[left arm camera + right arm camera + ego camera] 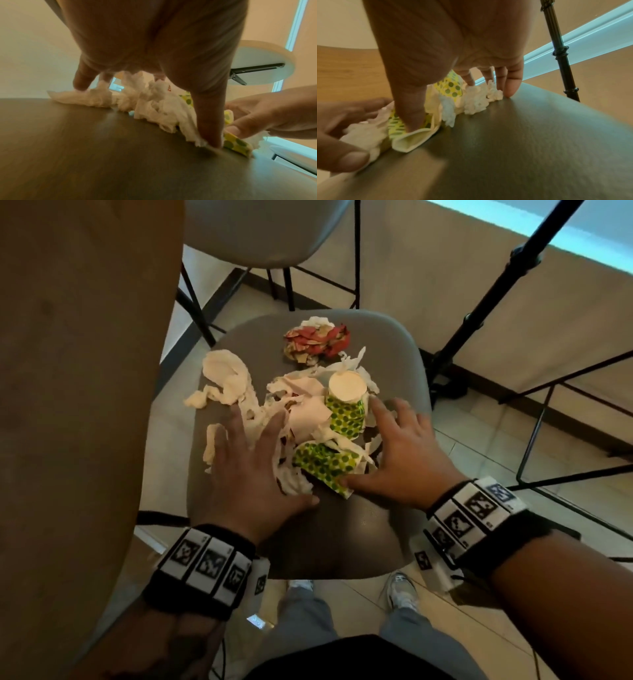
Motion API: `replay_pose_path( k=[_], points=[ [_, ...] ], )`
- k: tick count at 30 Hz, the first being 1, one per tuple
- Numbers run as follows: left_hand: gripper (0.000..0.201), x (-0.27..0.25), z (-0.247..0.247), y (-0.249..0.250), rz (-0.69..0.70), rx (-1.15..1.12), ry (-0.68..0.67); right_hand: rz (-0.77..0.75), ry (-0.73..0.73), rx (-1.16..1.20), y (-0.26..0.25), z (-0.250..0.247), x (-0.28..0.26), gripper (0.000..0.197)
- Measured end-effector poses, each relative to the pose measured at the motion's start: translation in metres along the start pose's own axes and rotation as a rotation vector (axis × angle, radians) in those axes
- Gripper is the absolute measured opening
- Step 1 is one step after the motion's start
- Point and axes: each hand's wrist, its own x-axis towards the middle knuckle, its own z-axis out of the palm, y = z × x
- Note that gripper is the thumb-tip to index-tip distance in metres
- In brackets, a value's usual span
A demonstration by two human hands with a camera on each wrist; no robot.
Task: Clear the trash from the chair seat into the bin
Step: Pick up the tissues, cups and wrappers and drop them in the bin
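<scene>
**Both hands spread over trash pile on chair seat**

Left hand [251, 470]: grip released, fingers straight and splayed, laid flat on the crumpled white tissue [227, 381] at the left of the pile. In the left wrist view its thumb presses down at the near edge of the tissue [159, 108], just beside the flattened cup.

Right hand [402, 455]: grip released, fingers spread. Its thumb presses on the flattened green-dotted paper cup [325, 463] at the near side of the pile; the right wrist view shows the thumb tip on the cup's folded mouth [412, 138]. The fingertips [510, 89] touch the seat and the tissue scraps on the right. Neither hand is curled round anything.

Trash location: all on the grey chair seat [346, 529]. A second green-dotted paper cup [346, 405] stands upside down in the middle of the pile, its pale base uppermost, amid torn white paper. A crumpled red and tan wrapper [317, 340] lies at the far side, apart from both hands. No legible writing on any item.

Containers: contents of the inverted cup cannot be seen; the flattened cup's open mouth shows only its pale lining.

Surroundings: a second chair [267, 231] stands beyond, a black tripod leg [486, 302] to the right, tiled floor [479, 436] beneath.
</scene>
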Motion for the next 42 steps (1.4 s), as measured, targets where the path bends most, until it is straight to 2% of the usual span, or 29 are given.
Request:
replay_pose_path(
  k=[2,5,8,10,15,18,21,26,34,36,42],
  points=[
    [0.110,0.004,0.005,-0.004,-0.022,-0.062,-0.043,-0.012,0.031,0.015,-0.001,0.004,-0.001,0.116],
    [0.078,0.006,0.008,-0.003,-0.020,-0.066,0.018,-0.018,0.074,0.121,-0.004,0.009,-0.004,0.097],
    [0.055,0.006,0.011,0.000,0.004,-0.022,0.035,-0.003,0.111,0.190,-0.007,0.015,-0.004,0.076],
    [0.048,0.007,0.011,0.001,0.008,-0.032,0.035,0.008,0.114,0.201,-0.010,0.018,-0.004,0.063],
    [0.051,0.002,0.008,0.006,0.008,-0.175,0.026,0.021,0.114,0.330,-0.011,0.018,-0.004,0.035],
    [0.035,-0.003,0.009,0.005,0.042,-0.244,0.036,0.051,0.093,0.431,-0.006,0.017,-0.004,0.019],
    [0.024,-0.009,0.008,0.004,0.076,-0.260,0.073,0.040,0.069,0.474,-0.002,0.015,-0.007,0.017],
    [0.029,-0.014,0.006,0.008,0.119,-0.317,0.163,0.029,0.116,0.519,0.006,0.013,-0.012,0.015],
    [0.025,-0.023,-0.006,0.011,0.209,-0.431,0.275,0.069,0.248,0.713,0.016,0.001,-0.031,0.010],
    [0.019,-0.029,-0.013,0.016,0.243,-0.472,0.297,0.048,0.284,0.746,0.015,-0.007,-0.039,0.012],
    [0.024,-0.046,-0.033,0.025,0.358,-0.497,0.368,-0.063,0.341,0.778,-0.002,-0.037,-0.065,0.011]
  ],
)
